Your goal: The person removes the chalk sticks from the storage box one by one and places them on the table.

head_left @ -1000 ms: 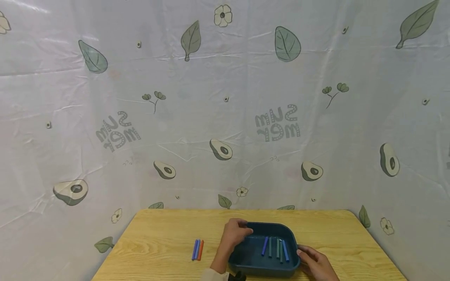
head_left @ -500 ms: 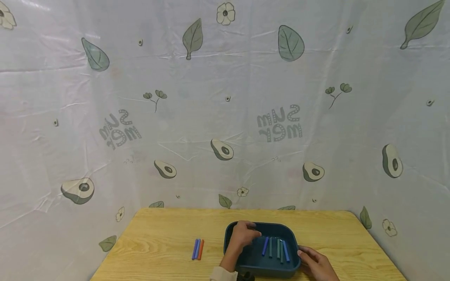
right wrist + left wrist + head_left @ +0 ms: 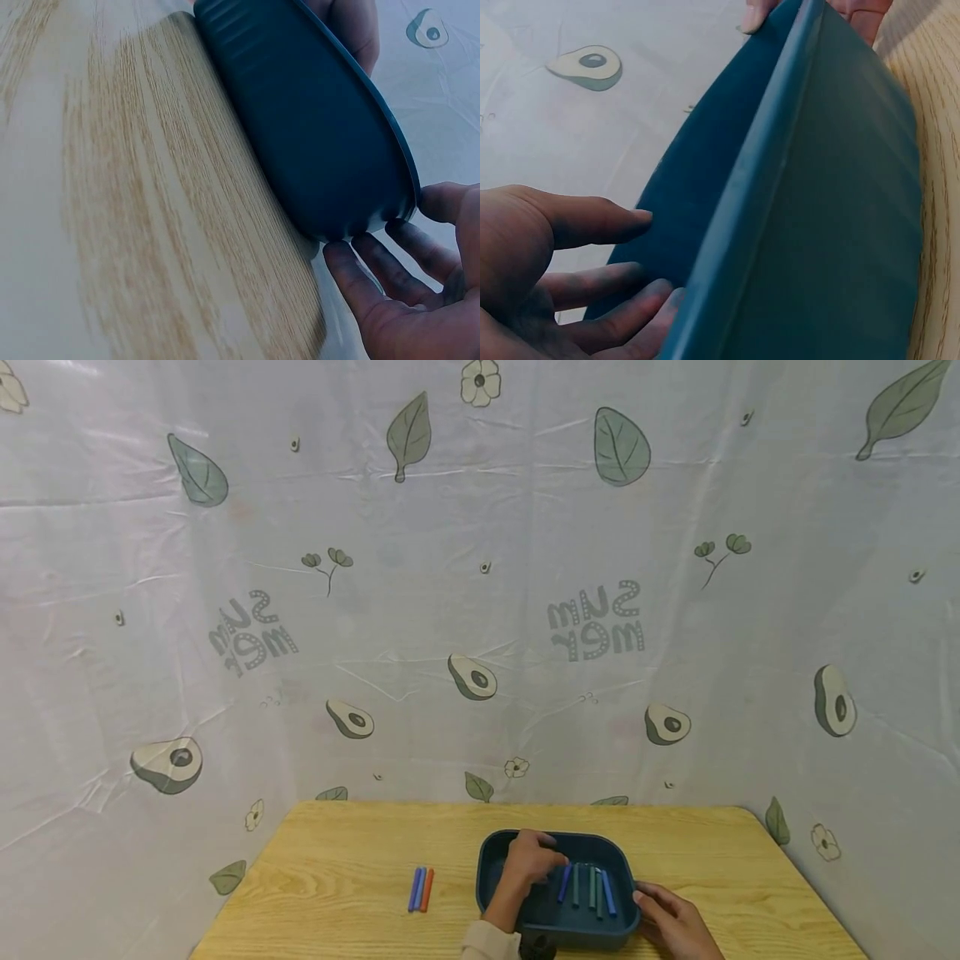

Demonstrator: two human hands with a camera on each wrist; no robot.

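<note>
A dark blue rectangular tray [image 3: 551,928] stands on the table at the front, right of centre. Several short sticks lie side by side in its right half: a purple-blue one [image 3: 564,885], green ones [image 3: 576,887] and a blue one [image 3: 609,893]. My left hand [image 3: 531,860] reaches over the tray, its fingertips just left of the purple-blue stick. In the left wrist view its thumb and fingers are spread apart, with nothing between them. My right hand [image 3: 677,923] holds the tray's right end, thumb at the rim and fingertips against the outer wall [image 3: 300,135].
Left of the tray, two blue sticks [image 3: 415,890] and an orange stick [image 3: 427,891] lie together on the wood-grain table [image 3: 337,860]. A pale printed sheet [image 3: 420,610] hangs behind the table's far edge.
My left hand has moved rightward from the tray's left side to beside the purple-blue stick. My right hand has stayed at the tray's right end.
</note>
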